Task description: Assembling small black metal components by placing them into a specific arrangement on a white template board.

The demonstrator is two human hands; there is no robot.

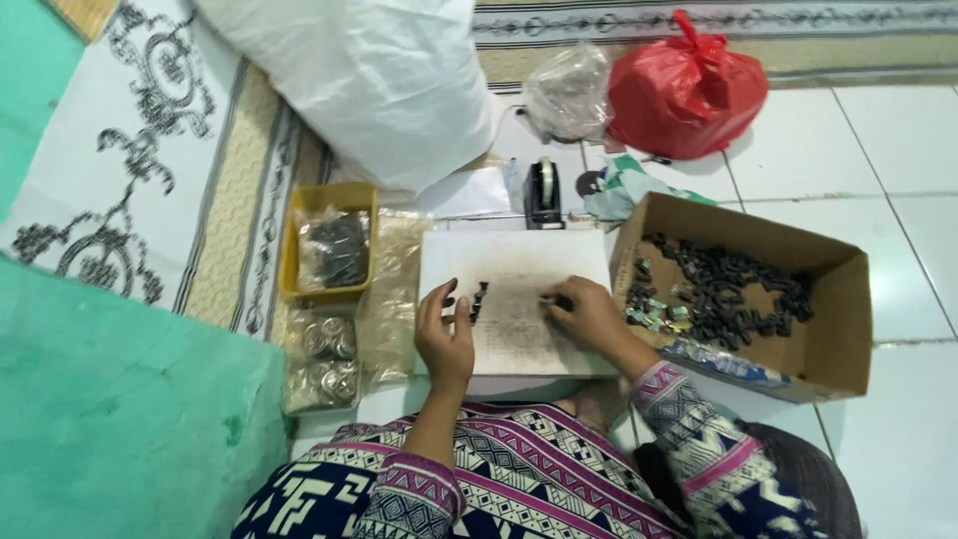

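Note:
A white board with grey smudges lies on the floor in front of me. My left hand rests on its left edge, fingers bent beside a short row of small dark pieces standing on the board. My right hand lies on the board's right side, its fingertips pinched on a small dark piece. To the right stands an open cardboard box holding several small black parts and a few pale ones.
A yellow tray with a bag of dark parts sits left of the board, clear bags of round metal pieces below it. A tape dispenser, a red bag, a clear bag and a white sack lie beyond.

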